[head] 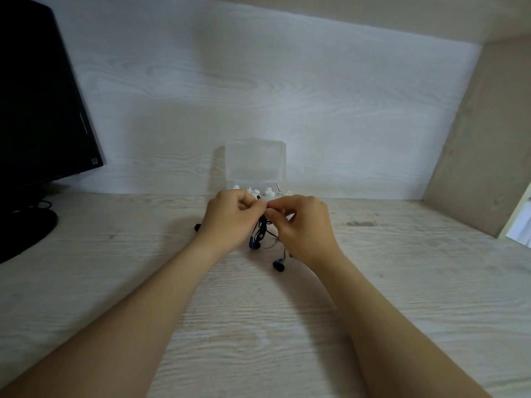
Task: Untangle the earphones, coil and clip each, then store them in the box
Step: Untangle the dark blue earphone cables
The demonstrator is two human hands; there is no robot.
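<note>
Head view: left hand (230,218) and right hand (303,226) pinch one earphone tangle (261,232); two blue earbuds (278,265); one box (255,162).

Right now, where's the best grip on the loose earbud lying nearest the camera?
Probably pinch the earbud by its narrow blue stem, coming from above on the near side: it rests on the desk, and the right hand crowds its far side.
</note>
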